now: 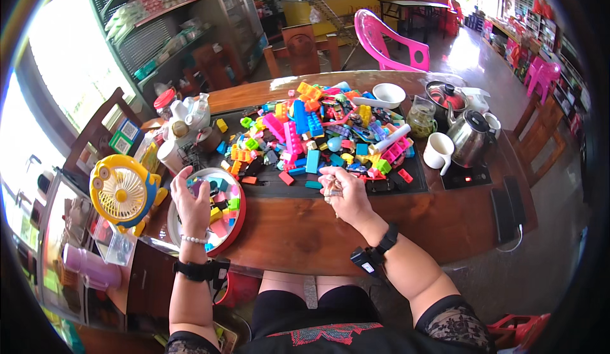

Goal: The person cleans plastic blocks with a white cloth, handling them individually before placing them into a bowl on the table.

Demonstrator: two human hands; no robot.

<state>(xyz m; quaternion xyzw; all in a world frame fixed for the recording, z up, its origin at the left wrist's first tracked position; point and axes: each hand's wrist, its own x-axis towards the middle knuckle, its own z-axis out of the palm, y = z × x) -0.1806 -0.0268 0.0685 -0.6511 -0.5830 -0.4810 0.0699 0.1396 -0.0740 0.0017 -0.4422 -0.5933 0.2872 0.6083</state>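
Note:
My left hand (191, 201) is over a round red-rimmed basin (239, 220) that holds colourful toy building blocks (219, 213). Its fingers are curled around a purple item (196, 187), which they partly hide. Closed around a small crumpled, beige cloth-like item (332, 187), my right hand (350, 201) is above the front edge of a dark inset tray (281, 190). Beyond both hands, a large heap of mixed plastic blocks (293, 137) and small toys covers the tray. A teal block (312, 161) lies just behind my right hand.
A yellow minion-style fan (121, 190) stands left of the basin. On the right are a white mug (438, 150), a steel kettle (464, 139) on a hot plate, and a glass jug (421, 117). A white bowl (389, 95) sits behind the heap. A pink plastic chair (388, 44) stands across the table.

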